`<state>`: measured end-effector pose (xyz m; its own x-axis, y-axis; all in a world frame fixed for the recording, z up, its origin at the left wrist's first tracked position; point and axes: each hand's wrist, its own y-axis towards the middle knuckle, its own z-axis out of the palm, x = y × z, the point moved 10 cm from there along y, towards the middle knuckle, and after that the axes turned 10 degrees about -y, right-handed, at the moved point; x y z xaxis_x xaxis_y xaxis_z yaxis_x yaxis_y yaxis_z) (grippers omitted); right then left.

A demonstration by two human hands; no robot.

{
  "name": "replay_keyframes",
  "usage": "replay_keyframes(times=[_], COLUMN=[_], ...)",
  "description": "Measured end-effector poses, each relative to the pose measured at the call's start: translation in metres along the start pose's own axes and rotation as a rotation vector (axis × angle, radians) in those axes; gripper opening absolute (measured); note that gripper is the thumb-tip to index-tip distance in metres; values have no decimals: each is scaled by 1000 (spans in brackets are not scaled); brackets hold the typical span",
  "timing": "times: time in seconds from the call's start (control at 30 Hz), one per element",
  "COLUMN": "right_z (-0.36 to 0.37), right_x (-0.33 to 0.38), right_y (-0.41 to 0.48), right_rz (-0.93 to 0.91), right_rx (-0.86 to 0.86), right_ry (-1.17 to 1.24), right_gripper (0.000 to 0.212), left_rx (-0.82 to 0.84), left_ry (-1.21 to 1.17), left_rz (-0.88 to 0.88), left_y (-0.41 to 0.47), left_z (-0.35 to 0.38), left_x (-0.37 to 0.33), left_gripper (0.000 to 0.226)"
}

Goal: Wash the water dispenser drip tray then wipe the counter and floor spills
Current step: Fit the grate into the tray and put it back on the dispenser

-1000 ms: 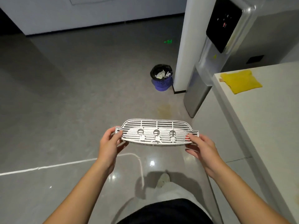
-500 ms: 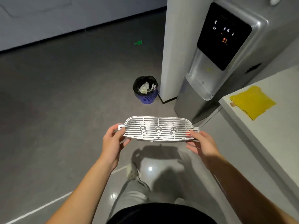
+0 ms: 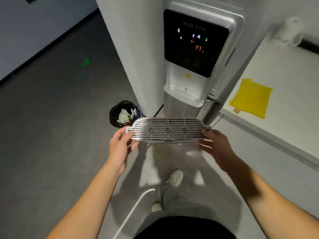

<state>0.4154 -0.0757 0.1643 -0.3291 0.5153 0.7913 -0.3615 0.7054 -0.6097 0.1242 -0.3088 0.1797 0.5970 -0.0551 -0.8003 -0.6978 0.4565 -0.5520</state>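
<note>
I hold a silver slotted drip tray grate [image 3: 168, 130] flat in front of me, in both hands. My left hand [image 3: 120, 145] pinches its left end and my right hand [image 3: 215, 145] grips its right end. Straight ahead stands the water dispenser [image 3: 193, 54], with a black display panel and an open silver bay [image 3: 184, 94] just beyond the grate. A yellow cloth [image 3: 252, 97] lies on the white counter [image 3: 284, 104] to the right. A faint yellowish stain [image 3: 158, 150] shows on the floor under the grate.
A small bin lined with a black bag [image 3: 123, 114] sits on the floor left of the dispenser, beside a white pillar [image 3: 131, 57]. A clear mug [image 3: 291, 31] stands at the counter's far end. Grey floor spreads to the left. My shoes [image 3: 175, 178] are below the grate.
I have walked closer to the dispenser, carrying the grate in both hands. The dispenser now fills the view ahead, and the bin and counter are nearer.
</note>
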Motion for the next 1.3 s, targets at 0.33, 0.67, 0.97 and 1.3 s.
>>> replay_keyframes(times=[0.33, 0.67, 0.97, 1.3], right_z=[4, 7, 24, 13], right_x=[12, -5, -50, -62], right_y=[107, 205, 295, 345], right_rz=[82, 197, 265, 225], right_rx=[-107, -329, -464, -621], right_ry=[187, 290, 297, 324], right_gripper=[24, 37, 24, 11], left_rx=[89, 266, 370, 441], left_ry=[68, 248, 465, 510], left_rz=[-92, -148, -185, -181], left_y=[143, 291, 409, 471], left_z=[95, 175, 209, 237], left_x=[-25, -11, 40, 84], left_gripper=[24, 21, 38, 15])
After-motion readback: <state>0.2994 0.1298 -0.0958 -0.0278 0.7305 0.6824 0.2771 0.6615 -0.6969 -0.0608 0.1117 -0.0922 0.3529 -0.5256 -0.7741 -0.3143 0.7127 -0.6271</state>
